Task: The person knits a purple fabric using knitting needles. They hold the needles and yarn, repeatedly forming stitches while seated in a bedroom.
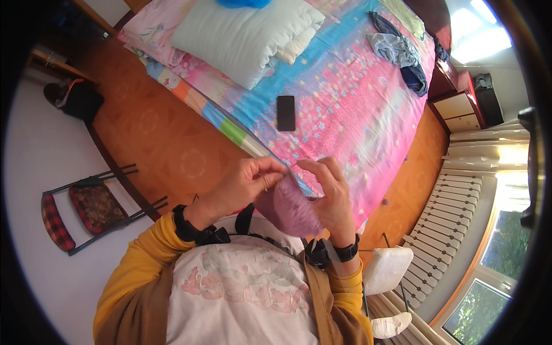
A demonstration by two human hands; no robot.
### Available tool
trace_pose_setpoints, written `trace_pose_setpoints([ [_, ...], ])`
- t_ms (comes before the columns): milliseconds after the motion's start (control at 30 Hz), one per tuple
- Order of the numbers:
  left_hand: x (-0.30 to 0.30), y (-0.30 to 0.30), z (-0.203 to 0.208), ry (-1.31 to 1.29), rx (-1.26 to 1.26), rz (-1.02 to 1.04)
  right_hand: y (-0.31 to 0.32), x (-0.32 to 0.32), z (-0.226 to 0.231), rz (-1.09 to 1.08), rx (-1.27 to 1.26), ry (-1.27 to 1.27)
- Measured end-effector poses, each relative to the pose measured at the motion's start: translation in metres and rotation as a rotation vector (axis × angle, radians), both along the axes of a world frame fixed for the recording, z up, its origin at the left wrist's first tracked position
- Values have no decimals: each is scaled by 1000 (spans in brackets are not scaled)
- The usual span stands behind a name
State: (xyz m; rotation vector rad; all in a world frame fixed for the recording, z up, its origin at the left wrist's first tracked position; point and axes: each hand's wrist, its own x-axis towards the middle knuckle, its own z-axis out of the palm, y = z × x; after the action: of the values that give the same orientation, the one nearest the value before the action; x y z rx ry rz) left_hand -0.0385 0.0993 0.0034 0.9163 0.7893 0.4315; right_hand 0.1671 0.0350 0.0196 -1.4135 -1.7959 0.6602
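A fuzzy purple piece [294, 208] (rounded, softly bulging) hangs between the left hand [247, 179] and right hand [334, 200].

Passage left of the bare right hand [332, 192] is blocked by a rounded, fuzzy purple piece [292, 210]. Room is offered on the pink floral bedsheet [345, 135].

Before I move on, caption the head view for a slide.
Left hand and right hand handle a purple item; phone on bed beyond.

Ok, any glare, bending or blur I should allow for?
Head view: the bright patch at upper right is blown out; head view: the window bends along the fisheye rim; head view: the left hand, right hand and purple fuzzy item look clearly lit, but fine detail between fingers is too small to tell.
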Motion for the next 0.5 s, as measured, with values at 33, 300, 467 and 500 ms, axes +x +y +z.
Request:
trace_pose_setpoints([
  [33,-1,-1,0,3,-100,66,-3,0,-1,-64,127,-60],
  [300,8,3,-2,-27,373,294,-7,-2,-2,7,102,-123],
  [467,-7,7,11,84,160,120,-12,9,3,79,20,8],
  [500,-7,7,11,79,103,81,-12,11,2,93,28,47],
])
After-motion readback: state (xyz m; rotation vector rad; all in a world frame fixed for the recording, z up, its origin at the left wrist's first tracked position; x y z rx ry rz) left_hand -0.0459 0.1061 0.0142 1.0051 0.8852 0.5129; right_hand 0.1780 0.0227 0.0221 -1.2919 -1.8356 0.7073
